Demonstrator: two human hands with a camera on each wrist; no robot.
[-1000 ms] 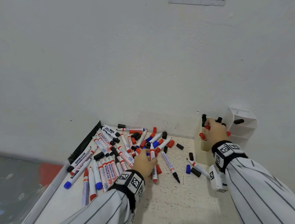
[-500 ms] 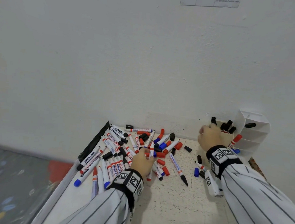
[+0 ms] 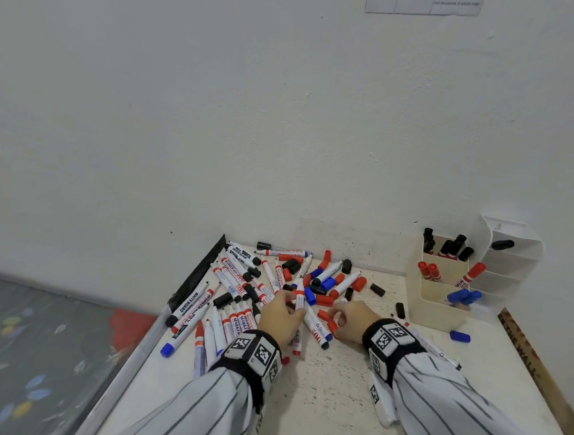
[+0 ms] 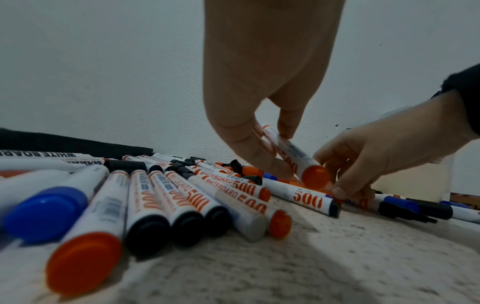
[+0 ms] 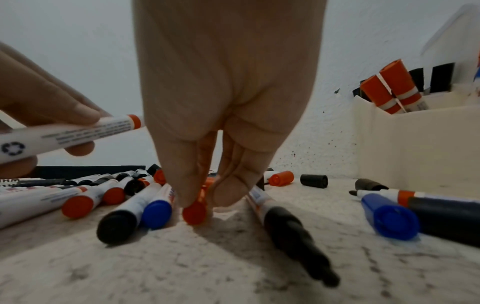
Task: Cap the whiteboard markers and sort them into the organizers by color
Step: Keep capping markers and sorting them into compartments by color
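- Closest in, the bare front of the speckled bench (image 3: 315,408), and both striped sleeves reaching forward over it.
- Left hand (image 3: 279,316) is lifted just off the heap, fingers pinched round a red marker (image 3: 299,299). The left wrist view shows its red end plug toward the camera; whether its tip is capped I cannot tell.
- Right hand (image 3: 353,320) is down on the bench beside it, thumb and fingertips (image 5: 192,193) closed on a loose red cap (image 5: 194,212). My read: that cap is meant for the marker in the left hand, so one capping step is underway, not yet finished.
- Around and beyond the hands, the pile (image 3: 273,285) is still big: red, blue and black markers lying crossed, a neat row at the left, several with bare tips.
- Loose caps are scattered through it, red, black and blue, including a blue cap (image 3: 460,336) lying alone near the organizer.
- Far right against the wall, the cream organizer (image 3: 432,311) holds a few black markers (image 3: 448,247) at the back, red markers (image 3: 429,270) in the middle, blue markers (image 3: 461,296) low at the front.
- Behind it, the white tiered organizer (image 3: 512,266) shows one black piece up top and a red marker leaning at it.
- Judgement: a handful sorted, most of the job left.
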